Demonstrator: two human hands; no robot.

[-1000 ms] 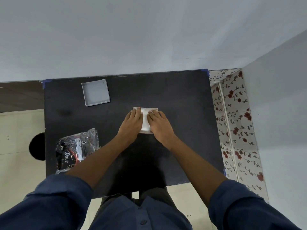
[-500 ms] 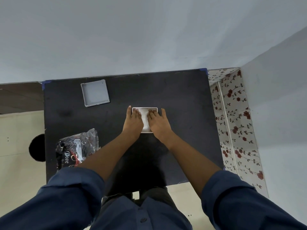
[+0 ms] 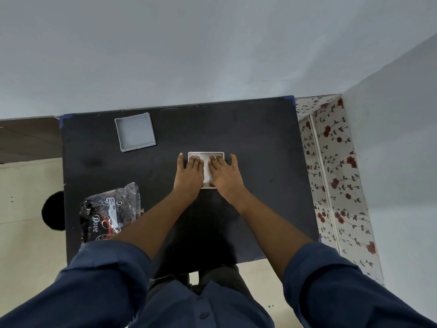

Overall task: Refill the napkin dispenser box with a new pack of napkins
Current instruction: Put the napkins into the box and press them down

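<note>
A white napkin dispenser box [image 3: 206, 155] stands in the middle of the black table [image 3: 260, 150], with white napkins showing inside it between my hands. My left hand [image 3: 189, 174] lies flat on the box's left half, fingers spread and pressing down. My right hand [image 3: 224, 174] lies flat on the right half in the same way. Neither hand grips anything. The box's grey lid [image 3: 135, 131] lies upside down at the table's back left. A crumpled, dark plastic napkin wrapper [image 3: 107, 210] lies at the front left.
A pale wall runs behind the table and along the right. A floral-papered strip [image 3: 331, 174] fills the gap at the right. A round black object [image 3: 53, 210] sits on the floor to the left of the table.
Both hands have slid forward over the box and flattened, with fingers spreading out, so more of the box's far edge is covered. The lid and the wrapper have not moved.
</note>
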